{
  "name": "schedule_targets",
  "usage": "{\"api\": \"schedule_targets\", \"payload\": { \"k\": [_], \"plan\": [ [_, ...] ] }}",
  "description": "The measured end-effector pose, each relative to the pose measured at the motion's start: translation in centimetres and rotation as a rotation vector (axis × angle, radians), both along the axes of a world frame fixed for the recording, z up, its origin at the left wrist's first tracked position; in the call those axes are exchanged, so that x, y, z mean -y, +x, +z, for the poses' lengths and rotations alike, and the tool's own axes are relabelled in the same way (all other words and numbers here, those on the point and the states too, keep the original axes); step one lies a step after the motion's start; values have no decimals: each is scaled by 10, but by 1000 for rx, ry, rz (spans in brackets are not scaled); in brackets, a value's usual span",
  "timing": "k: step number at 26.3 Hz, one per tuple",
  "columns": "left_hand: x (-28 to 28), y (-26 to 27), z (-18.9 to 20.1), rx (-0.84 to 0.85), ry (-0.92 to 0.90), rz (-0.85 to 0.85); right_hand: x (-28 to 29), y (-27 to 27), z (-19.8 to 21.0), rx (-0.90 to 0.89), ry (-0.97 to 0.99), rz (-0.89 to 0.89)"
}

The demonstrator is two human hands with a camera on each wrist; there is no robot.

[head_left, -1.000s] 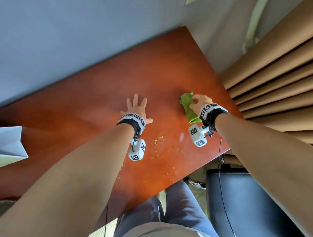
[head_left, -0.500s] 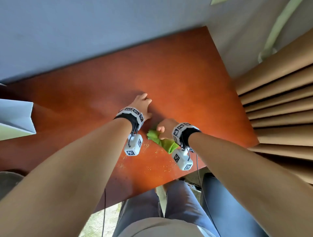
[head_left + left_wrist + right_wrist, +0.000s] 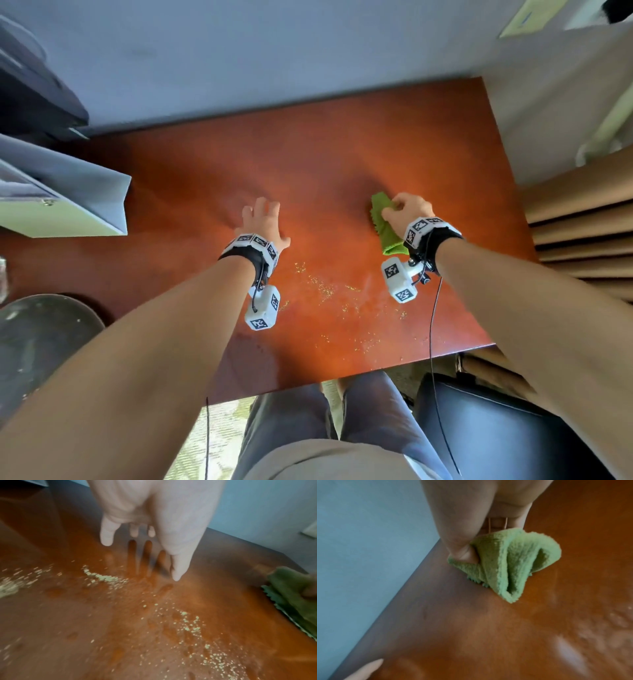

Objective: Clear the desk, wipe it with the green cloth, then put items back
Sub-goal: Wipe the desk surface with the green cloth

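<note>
Green cloth bunched in right hand, pressed on reddish-brown desk.
Right hand's thumb and fingers curl round the folded cloth, right of desk centre; cloth's lower fold touches the wood in the right wrist view. Left hand gripping nothing, fingers straight and spread, on or just above the desk left of the cloth, well apart. Pale green crumbs scattered near the front edge between both wrists. White paper bag at desk's left end.
</note>
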State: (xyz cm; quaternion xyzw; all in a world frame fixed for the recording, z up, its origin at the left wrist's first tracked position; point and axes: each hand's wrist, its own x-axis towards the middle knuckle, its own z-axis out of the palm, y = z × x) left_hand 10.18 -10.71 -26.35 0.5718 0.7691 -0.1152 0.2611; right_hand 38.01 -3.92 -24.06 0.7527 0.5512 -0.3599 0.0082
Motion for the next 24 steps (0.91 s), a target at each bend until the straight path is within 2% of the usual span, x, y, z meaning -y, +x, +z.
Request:
{"api": "schedule_targets", "payload": {
  "k": [2, 4, 10, 15, 19, 21, 23, 24],
  "plan": [
    [10, -12, -10, -7, -61, 80, 3, -4, -8, 80, -42, 66],
    [13, -17, -15, -6, -114, 78, 5, -11, -12, 118, -77, 174],
    [10, -14, -14, 27, -144, 89, 28, -60, -10, 168, -149, 788],
    [12, -15, -13, 36, -153, 82, 85, -94, -24, 74, -184, 920],
    [23, -24, -8, 56, -55, 56, 75, -98, -19, -46, -233, 838],
    [30, -33, -5, 9, -12, 128, 48, -97, -9, -158, -156, 596],
    [36, -45, -4, -34, -58, 267, 17, -100, -1, -185, -22, 333],
    [38, -48, -4, -32, -96, 314, 5, -100, 3, -165, 11, 261]
  ]
}}
